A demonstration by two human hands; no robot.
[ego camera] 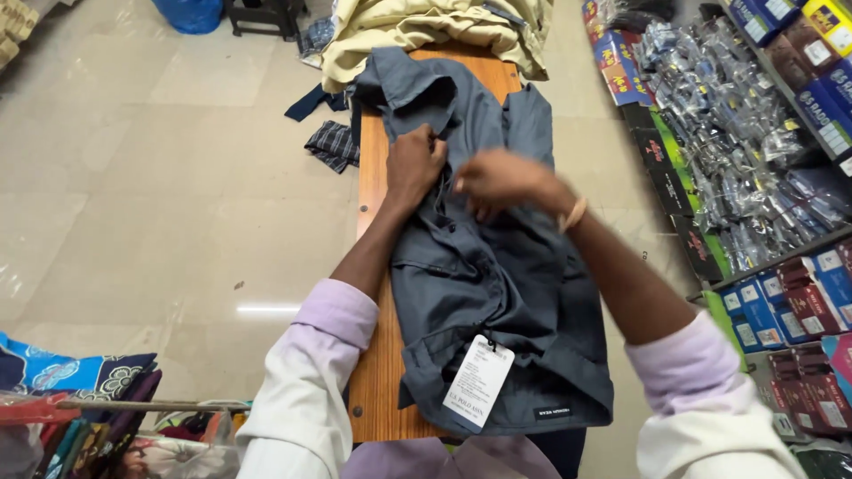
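A dark grey collared shirt (497,293) lies lengthwise on a narrow wooden table (377,372), collar away from me. A white paper tag (479,383) hangs near its hem. My left hand (414,164) pinches the shirt's front just below the collar. Beside it, my right hand (499,180) grips the fabric at the placket; a thin band sits on that wrist. Both sleeves of my pale shirt are rolled to the elbow.
A beige garment (426,31) is heaped at the table's far end. Dark checked cloth (333,144) hangs off the left side. Shelves of boxed and bagged goods (754,151) line the right. Folded colourful fabrics (80,390) lie at lower left on the tiled floor.
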